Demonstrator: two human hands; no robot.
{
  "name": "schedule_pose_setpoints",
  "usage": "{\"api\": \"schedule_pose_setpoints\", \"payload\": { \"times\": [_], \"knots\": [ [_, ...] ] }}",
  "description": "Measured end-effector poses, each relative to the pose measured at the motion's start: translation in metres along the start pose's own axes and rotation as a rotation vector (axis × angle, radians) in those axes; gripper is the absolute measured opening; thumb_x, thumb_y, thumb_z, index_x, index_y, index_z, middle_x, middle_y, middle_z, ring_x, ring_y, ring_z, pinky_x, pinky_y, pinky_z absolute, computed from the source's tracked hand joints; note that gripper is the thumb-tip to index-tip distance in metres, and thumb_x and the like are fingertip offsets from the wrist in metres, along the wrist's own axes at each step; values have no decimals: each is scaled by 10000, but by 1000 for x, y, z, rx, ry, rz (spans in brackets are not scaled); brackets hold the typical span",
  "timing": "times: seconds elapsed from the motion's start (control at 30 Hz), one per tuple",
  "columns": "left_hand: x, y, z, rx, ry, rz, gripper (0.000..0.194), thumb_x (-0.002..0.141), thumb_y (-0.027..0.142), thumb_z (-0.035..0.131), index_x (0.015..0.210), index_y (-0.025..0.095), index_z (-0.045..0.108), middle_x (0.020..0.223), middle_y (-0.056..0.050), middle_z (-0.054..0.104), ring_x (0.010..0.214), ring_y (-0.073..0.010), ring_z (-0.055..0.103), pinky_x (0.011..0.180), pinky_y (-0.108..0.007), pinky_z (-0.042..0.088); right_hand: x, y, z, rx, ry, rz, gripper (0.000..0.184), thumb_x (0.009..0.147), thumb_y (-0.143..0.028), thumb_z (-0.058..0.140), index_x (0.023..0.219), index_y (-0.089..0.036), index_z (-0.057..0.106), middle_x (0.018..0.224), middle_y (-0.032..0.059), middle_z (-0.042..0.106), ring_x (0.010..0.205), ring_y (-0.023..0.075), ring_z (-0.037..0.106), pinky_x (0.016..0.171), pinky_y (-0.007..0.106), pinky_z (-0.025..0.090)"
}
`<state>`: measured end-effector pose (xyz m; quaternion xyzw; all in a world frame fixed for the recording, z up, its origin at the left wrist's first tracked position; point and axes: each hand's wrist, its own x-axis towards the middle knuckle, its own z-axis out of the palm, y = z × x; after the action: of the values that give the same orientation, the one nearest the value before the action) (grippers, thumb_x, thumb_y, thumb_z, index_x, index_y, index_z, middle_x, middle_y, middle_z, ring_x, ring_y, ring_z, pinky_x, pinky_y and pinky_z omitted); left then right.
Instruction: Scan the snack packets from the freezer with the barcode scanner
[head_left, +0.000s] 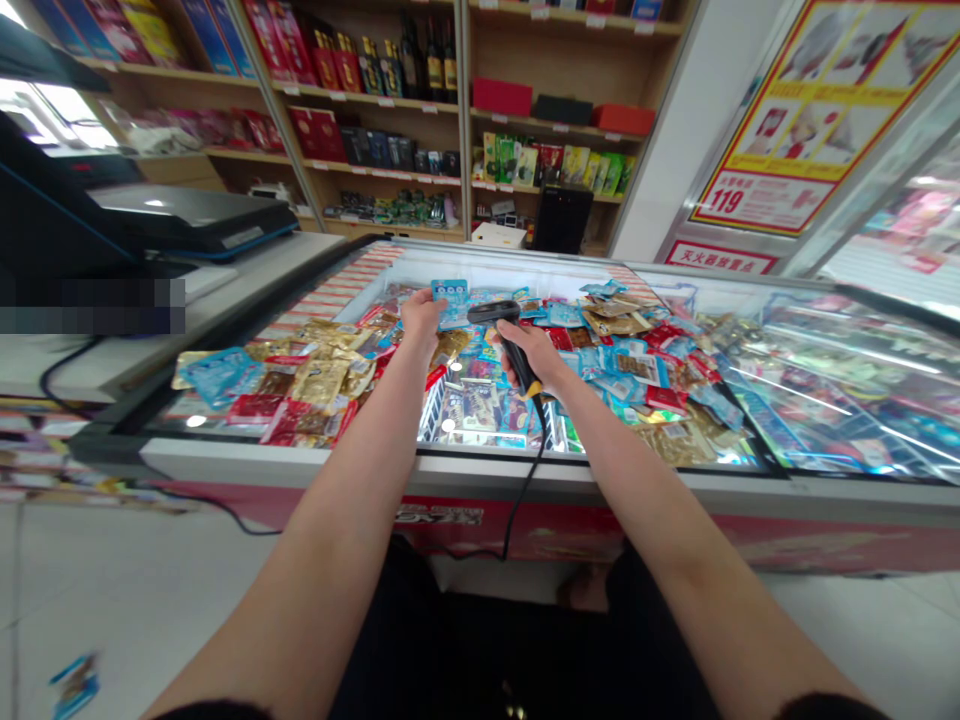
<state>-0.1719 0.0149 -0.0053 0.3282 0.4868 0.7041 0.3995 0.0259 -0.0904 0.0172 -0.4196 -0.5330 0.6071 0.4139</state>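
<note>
My left hand [422, 314] pinches a blue snack packet [451, 302] by its left edge, above the glass top of a chest freezer. A black and yellow barcode scanner [513, 345] is in my right hand [534, 352], its head pointing left toward the packet. From the scanner's handle a black cable [541, 440] hangs down over the freezer's front edge. Loose gold, red and blue packets lie piled on the glass to the left [322, 375] and right [637, 360] of my hands. My fingertips behind the scanner's handle are partly hidden.
The freezer's front rim [465, 468] runs across before my legs. To the left stands a counter with a scale [195, 215] and a dark screen. Shelves [375, 100] with boxes and bottles line the back. One packet [75, 685] lies on the floor.
</note>
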Motion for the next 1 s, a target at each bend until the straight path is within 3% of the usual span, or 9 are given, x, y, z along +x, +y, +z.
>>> {"api": "schedule_pose_setpoints", "payload": {
  "times": [0.33, 0.53, 0.77, 1.0],
  "knots": [
    [-2, 3, 2, 4, -15, -40, 179, 643, 152, 737, 798, 199, 659, 769, -11, 741, 901, -238, 762, 813, -320, 611, 1, 0, -1, 6, 10, -12, 418, 973, -584, 701, 908, -177, 632, 503, -16, 630, 350, 128, 563, 341, 213, 456],
    [-7, 0, 9, 18, -88, -52, 217, 612, 124, 755, 802, 186, 671, 737, -7, 714, 821, -208, 742, 779, -309, 600, 2, -1, -7, 10, 18, -38, 421, 962, -593, 711, 917, -184, 622, 499, -24, 626, 345, 128, 562, 336, 213, 445],
    [-26, -11, 49, 22, -225, -54, 245, 593, 164, 845, 756, 173, 661, 639, 26, 664, 647, -155, 679, 666, -265, 577, -4, -5, -33, 34, 88, -102, 449, 935, -625, 734, 932, -195, 604, 501, -29, 621, 343, 133, 563, 333, 217, 436],
    [-47, -21, 103, 16, -304, -77, 353, 652, 111, 797, 980, 157, 673, 756, 1, 728, 696, -160, 713, 780, -326, 610, -25, -17, -75, 74, 250, -233, 468, 908, -641, 756, 940, -197, 611, 507, -36, 613, 348, 127, 552, 339, 221, 436]
  ]
}}
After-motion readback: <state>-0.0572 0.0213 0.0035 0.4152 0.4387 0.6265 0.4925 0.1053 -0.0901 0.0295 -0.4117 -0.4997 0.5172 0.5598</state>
